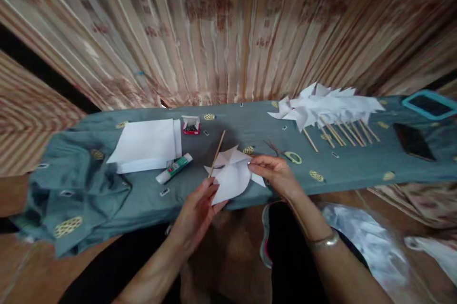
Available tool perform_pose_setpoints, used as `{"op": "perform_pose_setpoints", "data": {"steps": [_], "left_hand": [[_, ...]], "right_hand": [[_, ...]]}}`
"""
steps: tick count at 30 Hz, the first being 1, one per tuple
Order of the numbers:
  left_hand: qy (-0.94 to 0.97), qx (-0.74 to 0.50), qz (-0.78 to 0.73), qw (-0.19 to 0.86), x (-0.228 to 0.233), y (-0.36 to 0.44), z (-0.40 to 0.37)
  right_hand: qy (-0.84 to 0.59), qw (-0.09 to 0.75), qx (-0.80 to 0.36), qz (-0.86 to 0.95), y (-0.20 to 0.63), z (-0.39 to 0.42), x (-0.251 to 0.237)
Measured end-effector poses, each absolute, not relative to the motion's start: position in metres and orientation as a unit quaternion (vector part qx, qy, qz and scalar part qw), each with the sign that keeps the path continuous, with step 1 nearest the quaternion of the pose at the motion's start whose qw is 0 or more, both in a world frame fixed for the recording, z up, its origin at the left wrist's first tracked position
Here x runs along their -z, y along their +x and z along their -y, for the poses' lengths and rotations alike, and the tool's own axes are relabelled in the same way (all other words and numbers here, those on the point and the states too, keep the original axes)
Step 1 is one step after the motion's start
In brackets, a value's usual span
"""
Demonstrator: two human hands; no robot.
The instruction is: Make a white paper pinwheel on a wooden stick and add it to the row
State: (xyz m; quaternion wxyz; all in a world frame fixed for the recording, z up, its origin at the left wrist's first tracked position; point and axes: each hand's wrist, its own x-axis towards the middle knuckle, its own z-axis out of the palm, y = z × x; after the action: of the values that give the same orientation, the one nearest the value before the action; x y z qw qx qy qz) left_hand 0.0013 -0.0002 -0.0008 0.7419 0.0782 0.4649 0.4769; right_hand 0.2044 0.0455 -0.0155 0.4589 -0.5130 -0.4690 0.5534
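Left hand (pixel 198 206) grips the stick (pixel 216 154) and the pinwheel's lower edge; right hand (pixel 273 173) pinches the pinwheel (pixel 232 173) at its centre, at the table's (pixel 143 199) near edge. Glue (pixel 174 168) lies at nine o'clock, paper (pixel 146 144) at ten, scissors (pixel 285 152) at two, finished pinwheels (pixel 324 106) beyond.

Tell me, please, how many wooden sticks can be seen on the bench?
About 8: one stick at the paper pinwheel held by the left hand and right hand, and roughly seven under the finished pinwheels on the right. More may be hidden beneath the paper.
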Motion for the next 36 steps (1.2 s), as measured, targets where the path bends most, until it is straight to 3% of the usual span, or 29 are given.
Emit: {"op": "perform_pose_setpoints", "data": {"steps": [8,15,23,36], "left_hand": [[0.201,-0.544,-0.463,0.67,0.011,0.005,-0.001],[0.027,-0.52,-0.43,0.737,-0.008,0.007,-0.013],[0.139,-0.476,-0.407,0.767,-0.007,0.026,-0.01],[0.232,-0.458,-0.532,0.673,0.006,0.031,-0.015]], "right_hand": [[-0.529,0.492,-0.559,0.407,0.22,-0.042,0.012],[-0.512,0.551,-0.545,0.371,0.221,-0.037,0.011],[-0.473,0.495,-0.553,0.476,0.204,-0.027,0.013],[-0.49,0.418,-0.282,0.711,0.201,-0.013,0.005]]}}
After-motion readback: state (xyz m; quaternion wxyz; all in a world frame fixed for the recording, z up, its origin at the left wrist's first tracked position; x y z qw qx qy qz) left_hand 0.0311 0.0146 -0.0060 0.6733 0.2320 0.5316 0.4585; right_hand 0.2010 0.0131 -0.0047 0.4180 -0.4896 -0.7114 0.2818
